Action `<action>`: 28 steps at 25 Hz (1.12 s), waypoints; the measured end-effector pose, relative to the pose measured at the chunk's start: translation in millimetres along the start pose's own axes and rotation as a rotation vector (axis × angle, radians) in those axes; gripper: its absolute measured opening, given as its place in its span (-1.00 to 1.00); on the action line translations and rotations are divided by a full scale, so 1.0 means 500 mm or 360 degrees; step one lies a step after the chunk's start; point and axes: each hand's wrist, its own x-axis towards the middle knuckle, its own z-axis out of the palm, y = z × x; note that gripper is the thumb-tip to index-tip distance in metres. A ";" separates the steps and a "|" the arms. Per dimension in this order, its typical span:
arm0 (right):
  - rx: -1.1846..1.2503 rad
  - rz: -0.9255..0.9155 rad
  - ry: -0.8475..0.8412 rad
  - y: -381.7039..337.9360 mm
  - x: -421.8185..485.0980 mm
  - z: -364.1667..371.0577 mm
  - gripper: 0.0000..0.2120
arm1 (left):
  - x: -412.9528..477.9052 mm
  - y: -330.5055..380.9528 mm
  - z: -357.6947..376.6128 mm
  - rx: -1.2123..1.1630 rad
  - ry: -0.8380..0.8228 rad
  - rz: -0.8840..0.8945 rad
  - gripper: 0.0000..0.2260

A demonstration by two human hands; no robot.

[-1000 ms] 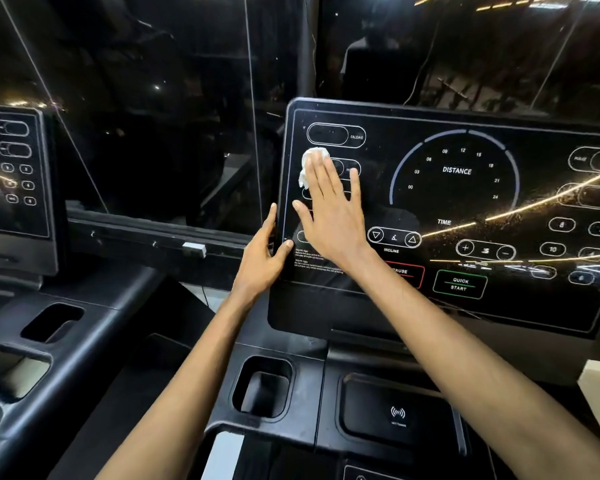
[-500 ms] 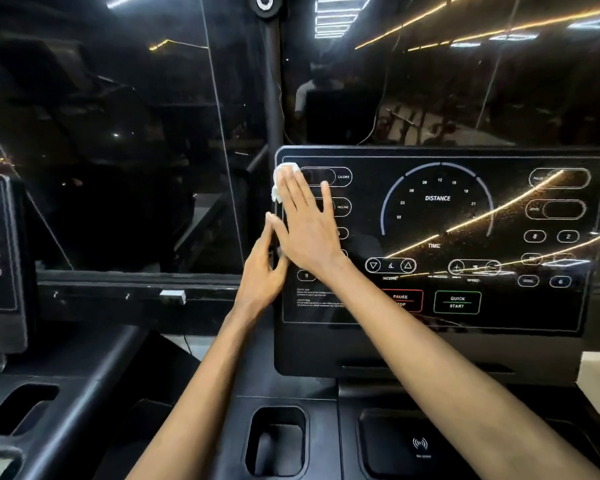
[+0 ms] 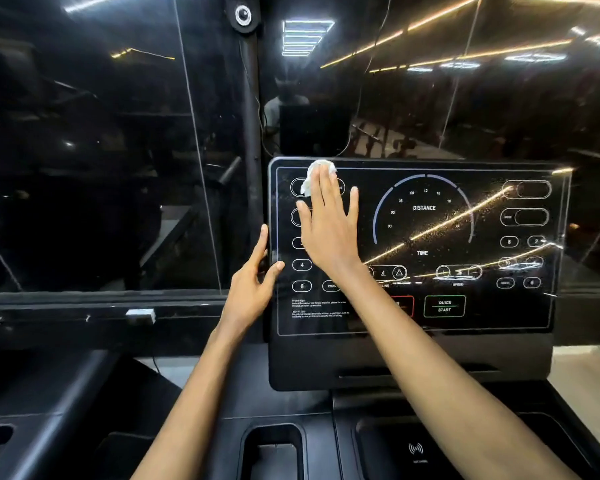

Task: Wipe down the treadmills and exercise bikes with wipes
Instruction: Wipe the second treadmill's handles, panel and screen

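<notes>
Our right hand [image 3: 329, 233], fingers straight, presses the wipe [image 3: 318, 170] on the upper left of the treadmill console [image 3: 492, 317]; our left hand [image 3: 253, 285] pinches its edge. We judge even, overlapping passes rightward best.

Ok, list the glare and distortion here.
Head view: ceiling lights reflect as golden streaks across the glossy black treadmill console, obscuring its right-side buttons; the dark window glass mirrors the room; the wide-angle lens bows straight edges; the white crumpled wipe under the right hand is sharp.
</notes>
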 end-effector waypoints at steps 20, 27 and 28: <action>-0.0059 -0.0050 -0.0036 -0.034 -0.005 0.025 -0.36 | 0.009 -0.013 -0.009 0.0049 -0.0028 0.0098 -0.41; -0.0060 -0.0162 -0.0112 -0.038 -0.050 0.031 -0.36 | -0.008 -0.009 -0.012 0.0032 -0.0074 0.0047 -0.47; -0.0051 -0.0066 -0.0118 -0.024 -0.075 0.030 -0.36 | -0.014 -0.009 -0.010 0.0037 -0.0073 0.0038 -0.47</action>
